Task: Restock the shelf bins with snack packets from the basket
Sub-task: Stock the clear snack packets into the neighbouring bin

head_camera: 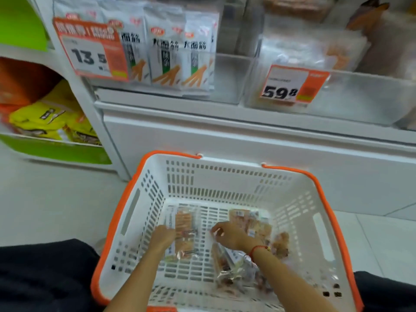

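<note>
Two bare forearms reach forward and down from the near edge, angled slightly toward each other. The left hand (pixel 163 237) lies palm down with its fingers curled under, out of sight. The right hand (pixel 227 235), further right and well apart from it, has fingers bent together, seemingly pinching something. A thin red cord (pixel 257 249) circles the right wrist.

Your left hand (pixel 162 238) covered the near left edge of a clear snack packet (pixel 183 233), so you couldn't judge its grip. The print on the packets under your right hand (pixel 227 236) was too blurred to read.
</note>
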A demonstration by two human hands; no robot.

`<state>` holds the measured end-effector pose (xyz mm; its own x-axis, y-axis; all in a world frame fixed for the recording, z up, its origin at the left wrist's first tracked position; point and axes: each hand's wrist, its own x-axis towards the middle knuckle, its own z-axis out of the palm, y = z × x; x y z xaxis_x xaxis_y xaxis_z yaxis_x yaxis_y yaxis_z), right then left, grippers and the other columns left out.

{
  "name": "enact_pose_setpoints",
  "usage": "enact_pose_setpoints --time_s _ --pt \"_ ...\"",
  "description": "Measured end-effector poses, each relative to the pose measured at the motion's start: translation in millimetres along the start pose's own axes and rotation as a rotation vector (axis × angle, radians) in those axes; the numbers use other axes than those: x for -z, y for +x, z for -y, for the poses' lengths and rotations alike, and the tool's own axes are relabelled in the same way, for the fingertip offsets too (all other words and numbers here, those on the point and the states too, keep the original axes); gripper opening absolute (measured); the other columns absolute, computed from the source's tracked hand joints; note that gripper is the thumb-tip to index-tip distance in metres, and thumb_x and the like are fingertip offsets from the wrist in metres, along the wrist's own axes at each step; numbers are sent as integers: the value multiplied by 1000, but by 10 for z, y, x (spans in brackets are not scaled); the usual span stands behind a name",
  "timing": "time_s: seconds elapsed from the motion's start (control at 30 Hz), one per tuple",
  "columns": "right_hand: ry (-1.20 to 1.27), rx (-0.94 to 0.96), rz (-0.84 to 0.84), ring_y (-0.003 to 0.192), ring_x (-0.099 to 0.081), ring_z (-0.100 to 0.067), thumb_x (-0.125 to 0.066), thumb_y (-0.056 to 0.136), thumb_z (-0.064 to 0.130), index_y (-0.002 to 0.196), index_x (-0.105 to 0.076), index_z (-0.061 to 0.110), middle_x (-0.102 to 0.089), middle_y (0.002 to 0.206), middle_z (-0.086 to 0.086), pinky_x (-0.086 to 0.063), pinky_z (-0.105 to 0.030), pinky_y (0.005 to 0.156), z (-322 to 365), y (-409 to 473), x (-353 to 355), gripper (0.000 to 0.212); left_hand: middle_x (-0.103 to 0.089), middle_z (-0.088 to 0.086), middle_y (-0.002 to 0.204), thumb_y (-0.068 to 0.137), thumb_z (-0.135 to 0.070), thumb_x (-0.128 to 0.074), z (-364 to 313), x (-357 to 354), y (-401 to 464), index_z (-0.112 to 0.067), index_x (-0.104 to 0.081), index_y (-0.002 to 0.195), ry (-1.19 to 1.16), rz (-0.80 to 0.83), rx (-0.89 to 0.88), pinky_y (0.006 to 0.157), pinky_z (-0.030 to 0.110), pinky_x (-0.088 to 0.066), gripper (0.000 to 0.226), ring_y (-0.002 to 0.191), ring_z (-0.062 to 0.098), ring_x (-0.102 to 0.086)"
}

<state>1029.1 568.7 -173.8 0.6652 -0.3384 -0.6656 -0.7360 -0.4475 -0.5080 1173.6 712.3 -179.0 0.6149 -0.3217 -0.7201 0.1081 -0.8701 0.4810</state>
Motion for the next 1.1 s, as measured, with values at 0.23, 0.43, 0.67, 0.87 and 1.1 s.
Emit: enact_pose_setpoints --time_s 0.23,0.43,0.67,0.87,1.1 --pt "224 -68 16 127 -44 -28 -39 101 16 152 -9 10 -22 155 -12 -44 -32 94 231 534 -328 59 -47 20 137 93 -13 -57 290 -254 424 7 -35 140 14 20 154 92 35 -46 56 113 31 -54" --pt "422 -248 -211 76 -55 -20 -68 86 27 118 -47 2 -58 97 -8 -47 -28 59 310 801 -447 46 -70 9 94 67 -21 -74 657 -455 733 -5 -66 105 51 -52 106 74 38 -58 42 84 26 -67" --pt "480 -226 -296 67 -50 -17 -70 83 20 68 -37 18 -49 69 0 -43 -28 62 189 836 -373 37 -61 12 119 88 -9 -58 455 -341 474 -9 -56 122 0 -100 3 81 36 -52 34 103 30 -60" --pt "727 -59 -94 80 -67 -23 -65 83 -5 106 -55 -2 -66 93 -19 -57 -34 79 -157 415 222 25 -37 11 148 103 -13 -30 97 -269 434 -8 -35 145 -217 -87 -63 103 36 -38 43 129 29 -43" --pt "987 130 308 109 -64 -28 -57 86 0 125 -53 6 -64 118 -21 -51 -38 97 -290 -150 750 39 -33 15 150 95 -61 -7 -251 -215 138 -8 -26 148 -546 499 -24 113 42 -22 77 137 31 -35"
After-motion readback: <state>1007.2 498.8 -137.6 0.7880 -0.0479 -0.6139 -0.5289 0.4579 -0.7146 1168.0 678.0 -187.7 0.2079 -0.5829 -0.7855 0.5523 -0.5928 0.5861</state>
